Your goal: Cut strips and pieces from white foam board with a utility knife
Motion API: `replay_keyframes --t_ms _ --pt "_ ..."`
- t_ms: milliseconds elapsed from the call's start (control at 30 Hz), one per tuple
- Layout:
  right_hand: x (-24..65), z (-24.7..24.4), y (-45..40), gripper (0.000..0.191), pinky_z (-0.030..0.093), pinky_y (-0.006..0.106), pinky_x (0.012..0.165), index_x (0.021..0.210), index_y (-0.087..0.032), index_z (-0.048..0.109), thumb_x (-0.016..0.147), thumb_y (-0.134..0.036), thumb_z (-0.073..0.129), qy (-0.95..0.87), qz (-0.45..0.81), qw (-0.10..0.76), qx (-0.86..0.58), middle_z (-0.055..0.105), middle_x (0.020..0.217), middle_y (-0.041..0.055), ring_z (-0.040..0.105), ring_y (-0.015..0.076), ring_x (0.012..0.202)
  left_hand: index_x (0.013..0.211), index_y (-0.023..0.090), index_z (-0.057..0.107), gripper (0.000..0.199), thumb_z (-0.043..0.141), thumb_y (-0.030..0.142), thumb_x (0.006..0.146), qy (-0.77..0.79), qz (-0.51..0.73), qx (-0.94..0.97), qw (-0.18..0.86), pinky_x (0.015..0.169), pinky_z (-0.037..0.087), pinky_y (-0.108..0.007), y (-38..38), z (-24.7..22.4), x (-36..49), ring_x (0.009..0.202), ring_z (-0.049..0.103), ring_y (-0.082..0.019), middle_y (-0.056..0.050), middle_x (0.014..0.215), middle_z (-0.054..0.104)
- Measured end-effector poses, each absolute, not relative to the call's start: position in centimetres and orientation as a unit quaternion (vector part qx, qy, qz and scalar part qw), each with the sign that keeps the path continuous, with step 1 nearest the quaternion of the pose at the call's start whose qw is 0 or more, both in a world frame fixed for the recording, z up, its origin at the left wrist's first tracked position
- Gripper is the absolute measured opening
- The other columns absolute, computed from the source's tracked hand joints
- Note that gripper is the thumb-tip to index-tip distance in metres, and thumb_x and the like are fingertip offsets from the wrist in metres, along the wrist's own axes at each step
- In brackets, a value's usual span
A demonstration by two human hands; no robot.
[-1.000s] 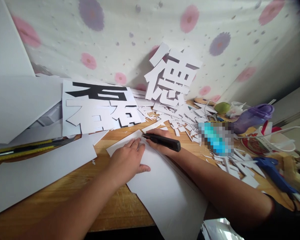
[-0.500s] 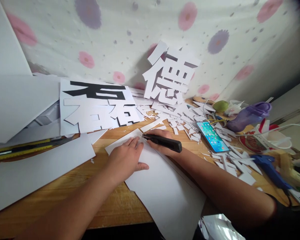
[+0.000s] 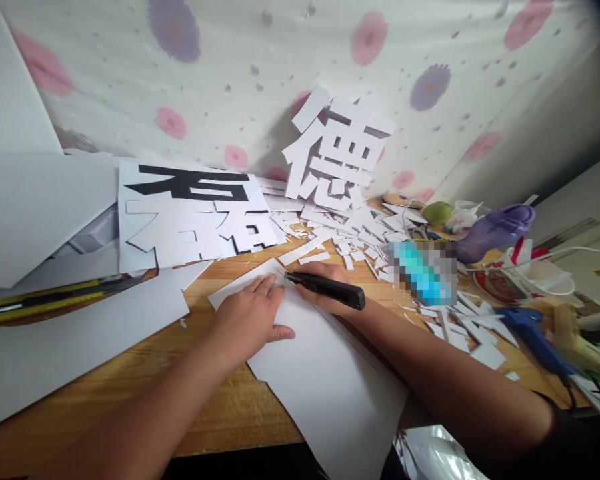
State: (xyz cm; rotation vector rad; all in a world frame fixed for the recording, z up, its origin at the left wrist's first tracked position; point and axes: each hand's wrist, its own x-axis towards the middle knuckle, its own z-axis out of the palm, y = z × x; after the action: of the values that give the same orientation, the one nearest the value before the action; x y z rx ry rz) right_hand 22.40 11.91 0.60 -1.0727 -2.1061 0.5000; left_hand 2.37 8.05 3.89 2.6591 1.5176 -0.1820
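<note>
A white foam board sheet (image 3: 325,380) lies on the wooden table and reaches over its front edge. My left hand (image 3: 253,310) rests flat on the sheet's far part, fingers stretched forward and thumb out to the side. My right hand (image 3: 325,280) grips a black utility knife (image 3: 330,287), its handle slanting back toward me. The blade end is at the sheet, just right of my left fingertips. A faint line runs along the sheet's right side, partly hidden by my right forearm.
Behind are a printed paper (image 3: 190,183) with cut white character pieces and a standing white character (image 3: 340,153). White scraps (image 3: 350,243) lie right of centre, near a pixelated patch. A blue glue gun (image 3: 535,337) is at right, a yellow-black knife (image 3: 55,300) at left.
The hands, knife and sheet hold almost the same place. The camera view has shifted slightly, and the phone at right is now covered by pixelation.
</note>
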Motion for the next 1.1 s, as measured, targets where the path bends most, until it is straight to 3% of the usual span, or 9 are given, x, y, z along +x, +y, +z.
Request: replay_keyframes --t_ms 467,867,1100 --pt "23.3 1.1 11.0 0.022 0.054 0.032 0.079 0.104 -0.023 0.068 0.083 -0.027 0.063 -0.828 0.205 0.339 -0.396 0.072 0.097 0.0041 0.068 0.0191 0.086 0.131 0.012 0.055 0.068 0.066 0.055 0.081 0.49 -0.043 0.87 0.034 0.097 0.051 -0.047 7.9 3.9 2.2 0.136 0.041 -0.037 -0.022 0.151 0.036" --pt "23.8 1.6 10.0 0.021 0.054 0.031 0.074 0.101 -0.021 0.067 0.081 -0.023 0.061 -0.823 0.22 0.339 -0.399 0.072 0.09 0.0038 0.067 0.0181 0.081 0.137 0.011 0.049 0.072 0.06 0.058 0.084 0.491 -0.077 0.868 0.025 0.101 0.048 -0.046 7.9 4.2 2.1 0.139 0.038 -0.033 -0.021 0.154 0.031" --pt "24.1 1.9 9.3 0.017 0.053 0.029 0.068 0.097 -0.021 0.068 0.083 -0.022 0.059 -0.827 0.217 0.321 -0.407 0.071 0.085 0.0044 0.067 0.0181 0.074 0.142 0.019 0.044 0.075 0.058 0.062 0.083 0.488 -0.075 0.869 0.029 0.1 0.048 -0.046 7.8 4.4 2.3 0.138 0.039 -0.034 -0.019 0.154 0.033"
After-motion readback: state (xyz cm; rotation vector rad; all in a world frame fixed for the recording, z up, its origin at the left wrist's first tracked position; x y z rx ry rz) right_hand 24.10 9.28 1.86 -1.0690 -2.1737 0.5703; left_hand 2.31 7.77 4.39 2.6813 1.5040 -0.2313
